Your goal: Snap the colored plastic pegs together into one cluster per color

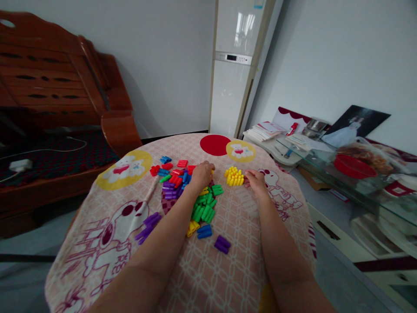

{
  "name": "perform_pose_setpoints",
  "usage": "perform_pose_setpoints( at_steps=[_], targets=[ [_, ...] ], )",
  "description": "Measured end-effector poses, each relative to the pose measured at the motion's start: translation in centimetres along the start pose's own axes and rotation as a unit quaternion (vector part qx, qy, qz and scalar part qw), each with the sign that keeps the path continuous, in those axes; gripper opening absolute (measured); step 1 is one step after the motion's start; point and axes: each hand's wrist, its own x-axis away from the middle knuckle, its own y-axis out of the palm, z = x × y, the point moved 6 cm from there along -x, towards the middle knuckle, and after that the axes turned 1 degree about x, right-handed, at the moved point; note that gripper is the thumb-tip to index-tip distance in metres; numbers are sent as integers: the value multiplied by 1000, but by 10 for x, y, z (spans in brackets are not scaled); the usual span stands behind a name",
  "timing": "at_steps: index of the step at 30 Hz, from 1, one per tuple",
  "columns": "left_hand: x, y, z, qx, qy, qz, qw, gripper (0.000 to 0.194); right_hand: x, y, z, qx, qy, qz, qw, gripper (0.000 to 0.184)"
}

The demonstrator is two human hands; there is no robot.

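My left hand [202,175] reaches over the pile of colourful plastic building blocks, its fingers curled together. A bit of a yellow building block [213,172] shows at its fingertips; the rest is hidden by the hand. Beside my right hand [256,181] stands a cluster of yellow blocks [234,176], lined up in rows with knobs on top. The right fingers lie loosely extended at the cluster's right edge, seemingly touching it. Green blocks [204,209] lie in front of the left hand, with purple blocks [170,190] and red blocks [177,179] to its left.
Nearer to me on the round cloth-covered table [208,282] are a blue block [204,231] and a purple block [222,244]. A glass shelf with a red bowl [354,167] stands at the right. A wooden bench [117,117] is at the left, a white cabinet unit [230,91] behind.
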Motion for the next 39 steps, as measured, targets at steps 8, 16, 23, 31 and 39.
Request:
perform_pose_setpoints(
  at_steps=[8,16,23,31,39],
  targets=[
    [-2,3,25,101,-27,-12,994,20,-3,0,4,4,4,-3,1000,31],
    [-1,9,34,188,-45,-1,981,19,-4,0,5,19,4,5,1000,31],
    [-3,23,29,272,-65,-44,959,32,-6,1,7,15,-13,-7,1000,31],
    [0,24,37,246,-41,-74,966,39,-4,6,7,19,-11,-14,1000,28],
    [-6,-2,13,284,-63,-53,955,39,-1,4,3,5,-2,-9,1000,25]
  ],
)
